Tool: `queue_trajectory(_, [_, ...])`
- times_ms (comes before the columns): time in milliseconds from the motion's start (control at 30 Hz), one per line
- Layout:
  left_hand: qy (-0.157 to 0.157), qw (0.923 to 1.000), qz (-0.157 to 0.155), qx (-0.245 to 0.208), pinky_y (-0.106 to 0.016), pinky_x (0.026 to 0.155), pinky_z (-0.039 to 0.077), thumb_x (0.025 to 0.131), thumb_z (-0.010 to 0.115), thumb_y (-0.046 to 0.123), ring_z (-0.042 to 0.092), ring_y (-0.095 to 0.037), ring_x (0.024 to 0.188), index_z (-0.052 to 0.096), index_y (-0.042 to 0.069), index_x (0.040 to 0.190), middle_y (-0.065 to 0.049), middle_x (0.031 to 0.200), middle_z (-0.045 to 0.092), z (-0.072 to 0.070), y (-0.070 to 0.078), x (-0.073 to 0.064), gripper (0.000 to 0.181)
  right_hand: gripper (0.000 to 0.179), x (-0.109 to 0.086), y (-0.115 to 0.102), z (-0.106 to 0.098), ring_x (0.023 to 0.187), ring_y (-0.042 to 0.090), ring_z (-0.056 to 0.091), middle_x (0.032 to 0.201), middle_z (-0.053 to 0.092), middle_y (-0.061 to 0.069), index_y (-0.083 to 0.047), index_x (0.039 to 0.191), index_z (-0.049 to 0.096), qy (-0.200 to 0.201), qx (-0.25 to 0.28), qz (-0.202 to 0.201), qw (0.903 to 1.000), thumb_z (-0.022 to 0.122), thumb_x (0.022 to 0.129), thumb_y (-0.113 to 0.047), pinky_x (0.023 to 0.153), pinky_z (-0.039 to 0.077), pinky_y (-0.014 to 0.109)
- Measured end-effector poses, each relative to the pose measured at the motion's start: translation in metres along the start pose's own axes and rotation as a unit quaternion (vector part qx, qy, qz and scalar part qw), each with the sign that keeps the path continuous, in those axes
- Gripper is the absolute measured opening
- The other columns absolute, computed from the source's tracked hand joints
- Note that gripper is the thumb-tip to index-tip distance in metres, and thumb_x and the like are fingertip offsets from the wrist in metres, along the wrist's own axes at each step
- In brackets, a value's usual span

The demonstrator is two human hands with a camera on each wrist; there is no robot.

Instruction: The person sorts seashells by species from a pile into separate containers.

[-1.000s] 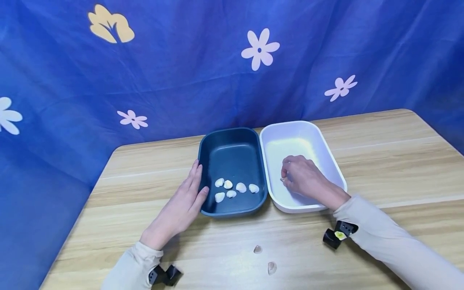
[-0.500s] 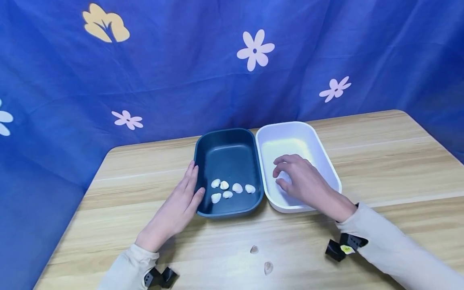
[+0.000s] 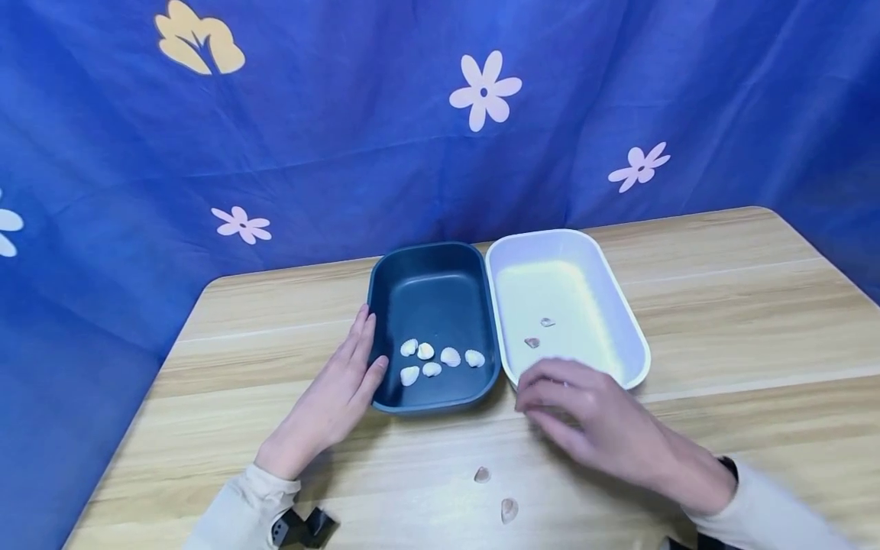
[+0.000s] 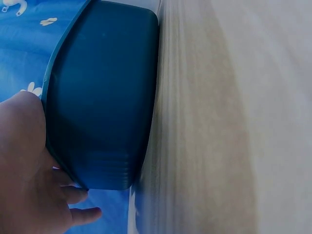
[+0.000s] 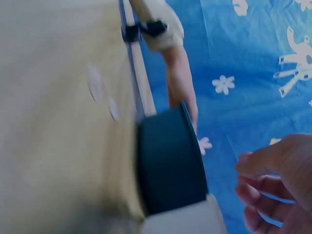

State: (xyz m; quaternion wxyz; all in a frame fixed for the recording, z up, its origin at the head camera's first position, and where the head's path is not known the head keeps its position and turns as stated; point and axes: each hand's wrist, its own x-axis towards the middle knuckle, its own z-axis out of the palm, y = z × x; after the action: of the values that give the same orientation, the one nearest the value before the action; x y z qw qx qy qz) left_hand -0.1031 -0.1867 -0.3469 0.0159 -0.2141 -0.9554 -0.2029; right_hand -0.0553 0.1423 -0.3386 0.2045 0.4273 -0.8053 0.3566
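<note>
My left hand (image 3: 326,397) rests against the left rim of a dark blue tray (image 3: 443,305), its fingers fairly straight. Several white ribbed seashells (image 3: 450,357) lie near the front of that tray. Over the front edge of a white tray (image 3: 550,283) hovers my right hand (image 3: 598,424), fingers loosely bent and nothing seen between them. Inside the white tray are two small brownish seashells, a nearer seashell (image 3: 532,342) and a farther seashell (image 3: 547,321). Two more lie on the table: one brownish seashell (image 3: 482,474) and, closer to me, another brownish seashell (image 3: 509,510).
The two trays stand side by side on a wooden table (image 3: 742,305), near its back edge. Behind the table hangs a blue cloth (image 3: 357,137) with flower prints. In the left wrist view, the blue tray's outer wall (image 4: 105,97) fills the middle.
My right hand lets go of a brownish seashell in the white tray, then draws back toward me over the tray's front edge. The left hand stays at the blue tray.
</note>
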Motion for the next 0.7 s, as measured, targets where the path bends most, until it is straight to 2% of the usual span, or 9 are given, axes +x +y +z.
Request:
queue_trajectory(100, [0.000, 1.0000, 0.000, -0.002, -0.054, 0.115, 0.020, 0.106, 0.031, 0.031, 0.012, -0.034, 0.146, 0.009, -0.003, 0.153, -0.012, 0.162, -0.001, 0.000, 0.000, 0.000, 0.062, 0.006, -0.014, -0.010, 0.006, 0.083, 0.001, 0.059, 0.092, 0.063, -0.011, -0.014, 0.090, 0.070, -0.028, 0.017, -0.007, 0.9994, 0.069, 0.086, -0.009, 0.078, 0.047, 0.011])
queue_trajectory(233, [-0.002, 1.0000, -0.002, -0.003, -0.053, 0.115, 0.020, 0.106, 0.033, 0.028, 0.012, -0.034, 0.146, 0.010, -0.003, 0.153, -0.012, 0.162, -0.002, -0.001, 0.001, 0.000, 0.061, 0.008, -0.028, -0.022, 0.017, 0.070, -0.007, 0.049, 0.084, 0.058, -0.016, -0.018, 0.089, 0.069, -0.090, 0.012, 0.040, 0.9951, 0.074, 0.083, -0.015, 0.063, 0.039, 0.004])
queue_trajectory(333, [-0.006, 1.0000, -0.004, -0.005, -0.053, 0.115, 0.020, 0.106, 0.034, 0.027, 0.012, -0.034, 0.146, 0.010, -0.003, 0.153, -0.013, 0.162, -0.001, -0.002, 0.001, 0.000, 0.061, 0.009, -0.033, -0.028, 0.024, 0.068, -0.007, 0.047, 0.083, 0.056, -0.017, -0.019, 0.089, 0.068, -0.156, 0.010, 0.094, 0.9833, 0.075, 0.084, -0.024, 0.060, 0.039, 0.006])
queue_trajectory(433, [-0.008, 0.9999, -0.006, -0.008, -0.053, 0.115, 0.020, 0.106, 0.034, 0.028, 0.012, -0.034, 0.146, 0.010, -0.003, 0.153, -0.013, 0.162, -0.001, -0.003, 0.001, 0.000, 0.061, 0.014, -0.034, -0.032, 0.032, 0.069, -0.006, 0.047, 0.082, 0.056, -0.019, -0.021, 0.090, 0.068, -0.216, 0.025, 0.155, 0.9637, 0.071, 0.087, -0.034, 0.059, 0.040, 0.010])
queue_trajectory(467, [-0.009, 0.9999, -0.007, -0.009, -0.053, 0.115, 0.020, 0.106, 0.034, 0.028, 0.012, -0.034, 0.146, 0.010, -0.003, 0.153, -0.012, 0.162, -0.001, -0.004, 0.001, 0.000, 0.061, 0.014, -0.035, -0.034, 0.035, 0.067, -0.007, 0.046, 0.080, 0.054, -0.020, -0.021, 0.089, 0.068, -0.222, 0.022, 0.164, 0.9608, 0.071, 0.087, -0.035, 0.058, 0.039, 0.010])
queue_trajectory(567, [-0.011, 0.9999, -0.006, -0.011, -0.052, 0.115, 0.020, 0.106, 0.032, 0.030, 0.012, -0.033, 0.146, 0.010, -0.003, 0.153, -0.012, 0.162, -0.001, -0.005, 0.001, 0.001, 0.061, 0.011, -0.037, -0.037, 0.041, 0.062, -0.008, 0.041, 0.074, 0.047, -0.022, -0.023, 0.084, 0.066, -0.214, 0.012, 0.169, 0.9620, 0.073, 0.084, -0.032, 0.054, 0.032, 0.007])
queue_trajectory(633, [-0.013, 0.9998, -0.007, -0.012, -0.052, 0.115, 0.020, 0.106, 0.031, 0.031, 0.012, -0.033, 0.146, 0.010, -0.003, 0.153, -0.012, 0.162, -0.001, -0.007, 0.002, 0.001, 0.062, 0.010, -0.037, -0.038, 0.044, 0.060, -0.008, 0.038, 0.070, 0.042, -0.021, -0.024, 0.082, 0.065, -0.195, -0.006, 0.152, 0.9690, 0.074, 0.082, -0.028, 0.052, 0.028, 0.006])
queue_trajectory(700, [-0.015, 0.9998, -0.007, -0.013, -0.052, 0.115, 0.020, 0.106, 0.030, 0.033, 0.011, -0.033, 0.146, 0.010, -0.002, 0.153, -0.012, 0.162, -0.002, -0.008, 0.002, 0.002, 0.062, 0.010, -0.037, -0.039, 0.043, 0.061, -0.008, 0.039, 0.071, 0.042, -0.021, -0.024, 0.082, 0.065, -0.188, -0.009, 0.149, 0.9708, 0.074, 0.080, -0.023, 0.053, 0.028, 0.005])
